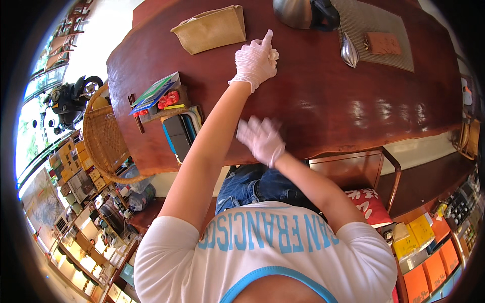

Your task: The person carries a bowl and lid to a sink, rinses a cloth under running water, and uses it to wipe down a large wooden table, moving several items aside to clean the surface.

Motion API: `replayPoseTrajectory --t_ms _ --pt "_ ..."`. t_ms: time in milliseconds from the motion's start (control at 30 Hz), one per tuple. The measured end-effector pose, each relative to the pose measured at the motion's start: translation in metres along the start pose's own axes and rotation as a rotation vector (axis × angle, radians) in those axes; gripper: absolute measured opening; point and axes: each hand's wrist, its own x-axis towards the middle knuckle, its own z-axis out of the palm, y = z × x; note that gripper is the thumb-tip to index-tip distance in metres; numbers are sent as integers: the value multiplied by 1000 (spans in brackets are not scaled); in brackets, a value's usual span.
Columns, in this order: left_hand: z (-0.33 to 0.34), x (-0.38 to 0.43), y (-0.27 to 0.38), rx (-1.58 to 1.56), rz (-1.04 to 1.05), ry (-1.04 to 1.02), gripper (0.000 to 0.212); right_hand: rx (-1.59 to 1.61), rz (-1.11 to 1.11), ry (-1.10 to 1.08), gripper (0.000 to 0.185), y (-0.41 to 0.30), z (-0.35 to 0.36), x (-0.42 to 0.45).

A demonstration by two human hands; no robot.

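Note:
Both my hands wear thin whitish gloves over a glossy reddish-brown wooden table [322,91]. My left hand [254,62] is stretched forward near the brown paper bag [212,30], thumb out and the other fingers curled; whether anything is inside them I cannot tell. Closer to my body, my right hand [262,139] is blurred, with its fingers spread and nothing in them, near the table's front edge. The paper bag lies apart from both hands. Beyond my left hand, to the right, stands a metal kettle [293,13] with a black handle, partly cut off by the picture's rim.
On the right, a woven mat [382,34] bears a brown pouch [383,42]; a silver ridged object [349,52] lies at its edge. Leftward are leaflets [157,92], chopsticks [136,113] and a stack of notebooks or cases [180,134]. A wicker chair [104,132] touches the left side.

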Motion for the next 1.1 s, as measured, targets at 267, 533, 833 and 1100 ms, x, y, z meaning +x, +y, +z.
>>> replayPoseTrajectory --t_ms 267,533,833,1100 --pt "-50 -60 0 -126 245 267 111 -211 353 -259 30 97 -59 -126" --pt "-26 -325 -136 -807 -543 607 14 -355 986 -26 45 70 -16 -14" --pt "-7 -337 -282 -1084 -1076 287 61 -91 509 116 52 -120 56 75" --pt "-13 -306 -265 -723 -1028 202 101 1107 777 -163 78 -145 61 100"
